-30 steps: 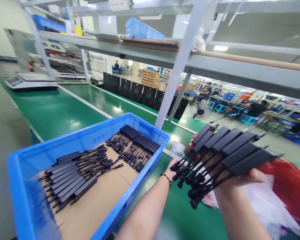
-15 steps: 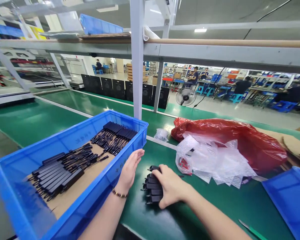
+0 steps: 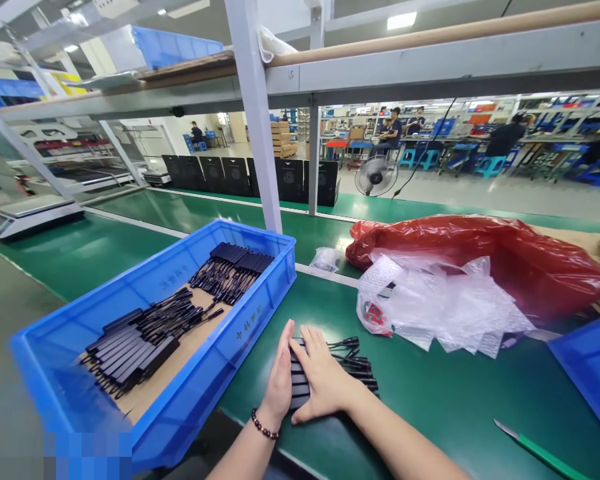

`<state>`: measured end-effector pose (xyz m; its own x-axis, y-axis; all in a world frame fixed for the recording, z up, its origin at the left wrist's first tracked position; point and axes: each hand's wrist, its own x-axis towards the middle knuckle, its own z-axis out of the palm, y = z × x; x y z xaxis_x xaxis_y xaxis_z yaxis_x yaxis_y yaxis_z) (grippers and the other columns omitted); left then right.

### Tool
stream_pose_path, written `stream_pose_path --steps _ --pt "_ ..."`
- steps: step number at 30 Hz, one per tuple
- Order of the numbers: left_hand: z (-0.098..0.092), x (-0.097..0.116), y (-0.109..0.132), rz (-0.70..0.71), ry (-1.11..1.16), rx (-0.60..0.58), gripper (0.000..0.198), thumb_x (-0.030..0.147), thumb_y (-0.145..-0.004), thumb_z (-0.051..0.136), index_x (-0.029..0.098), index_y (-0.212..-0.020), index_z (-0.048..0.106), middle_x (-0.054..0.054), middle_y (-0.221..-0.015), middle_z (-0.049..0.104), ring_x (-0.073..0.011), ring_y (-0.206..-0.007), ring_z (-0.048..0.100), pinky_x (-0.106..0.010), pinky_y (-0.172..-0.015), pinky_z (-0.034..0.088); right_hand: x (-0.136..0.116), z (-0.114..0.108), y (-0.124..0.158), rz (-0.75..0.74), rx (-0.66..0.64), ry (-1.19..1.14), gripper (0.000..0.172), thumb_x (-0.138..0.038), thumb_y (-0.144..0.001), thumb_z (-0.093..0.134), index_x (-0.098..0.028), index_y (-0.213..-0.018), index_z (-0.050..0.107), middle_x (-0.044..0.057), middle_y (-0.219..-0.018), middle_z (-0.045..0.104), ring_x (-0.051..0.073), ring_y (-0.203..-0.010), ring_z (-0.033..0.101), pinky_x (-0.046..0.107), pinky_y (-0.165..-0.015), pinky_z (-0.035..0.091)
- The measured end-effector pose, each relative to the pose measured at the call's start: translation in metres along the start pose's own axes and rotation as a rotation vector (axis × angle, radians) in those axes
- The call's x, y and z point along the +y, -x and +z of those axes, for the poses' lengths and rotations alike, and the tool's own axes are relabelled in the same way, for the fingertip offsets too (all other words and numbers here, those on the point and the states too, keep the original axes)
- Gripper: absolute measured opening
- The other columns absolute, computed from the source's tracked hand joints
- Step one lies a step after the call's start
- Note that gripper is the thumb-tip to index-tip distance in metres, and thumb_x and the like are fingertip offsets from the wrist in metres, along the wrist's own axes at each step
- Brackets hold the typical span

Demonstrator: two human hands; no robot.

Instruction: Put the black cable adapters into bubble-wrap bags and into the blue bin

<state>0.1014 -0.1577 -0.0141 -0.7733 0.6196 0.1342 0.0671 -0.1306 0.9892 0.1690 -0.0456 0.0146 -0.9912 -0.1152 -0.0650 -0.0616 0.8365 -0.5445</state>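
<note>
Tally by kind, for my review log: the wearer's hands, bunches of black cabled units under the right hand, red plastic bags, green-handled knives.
Left hand and right hand: 2
Bunch of black cabled units: 1
Red plastic bag: 1
Green-handled knife: 1
Total: 5

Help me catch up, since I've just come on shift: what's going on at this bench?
A person has both hands at a row of black cabled modules on the green worktop. The right hand is spread over them; the left hand stands flat at their ends. Cables point right. More such modules lie in the blue bin to the left. Bubble-wrap bags, a red plastic bag and a green-handled knife lie to the right.
</note>
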Motion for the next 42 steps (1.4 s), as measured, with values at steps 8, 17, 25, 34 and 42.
stream_pose_path --steps 8,17,25,34,42 --pt "-0.027 0.036 -0.006 0.151 -0.781 -0.499 0.097 0.062 -0.066 0.056 0.022 -0.141 0.01 -0.009 -0.146 0.0 -0.0301 -0.133 0.0 -0.048 -0.107 0.004 0.038 -0.042 0.027 0.142 0.328 -0.062 0.046 -0.035 -0.078 0.051 -0.012 -0.118 0.048 0.014 -0.12 0.045 0.024 -0.115 0.038 0.041 -0.097 0.028" --pt "-0.009 0.036 -0.017 0.173 -1.212 -0.718 0.108 0.041 -0.047 0.066 0.013 -0.139 0.019 -0.019 -0.139 0.021 -0.0354 -0.129 0.014 -0.049 -0.106 0.012 0.038 -0.03 0.021 0.196 0.25 0.119 0.023 -0.021 -0.078 0.052 -0.017 -0.1 0.058 0.006 -0.097 0.051 0.017 -0.091 0.042 0.031 -0.079 0.03" --pt "-0.012 0.032 -0.021 0.225 -1.204 -0.7 0.105 0.043 -0.044 0.065 0.012 -0.136 0.026 -0.018 -0.134 0.026 -0.036 -0.125 0.02 -0.048 -0.106 0.015 0.069 -0.049 0.026 0.227 0.11 0.306 0.024 -0.016 -0.083 0.04 -0.017 -0.081 0.064 0.008 -0.082 0.055 0.019 -0.087 0.044 0.035 -0.077 0.029" --pt "-0.007 0.033 -0.023 0.174 -1.192 -0.696 0.108 0.042 -0.044 0.068 0.011 -0.137 0.025 -0.018 -0.135 0.026 -0.0343 -0.127 0.018 -0.047 -0.107 0.011 0.043 -0.041 0.043 0.202 0.32 -0.043 0.049 -0.021 -0.084 0.035 -0.006 -0.13 0.036 0.015 -0.134 0.033 0.02 -0.122 0.032 0.034 -0.103 0.027" --pt "-0.021 0.018 -0.006 0.132 -0.46 -0.303 0.073 0.057 -0.084 0.025 0.017 -0.141 0.004 -0.008 -0.146 0.003 -0.0222 -0.134 0.001 -0.041 -0.109 0.004 0.009 0.009 0.021 0.226 0.19 -0.26 0.106 -0.071 -0.072 0.038 -0.004 -0.14 -0.007 0.015 -0.141 -0.019 0.024 -0.131 -0.017 0.043 -0.108 0.001"
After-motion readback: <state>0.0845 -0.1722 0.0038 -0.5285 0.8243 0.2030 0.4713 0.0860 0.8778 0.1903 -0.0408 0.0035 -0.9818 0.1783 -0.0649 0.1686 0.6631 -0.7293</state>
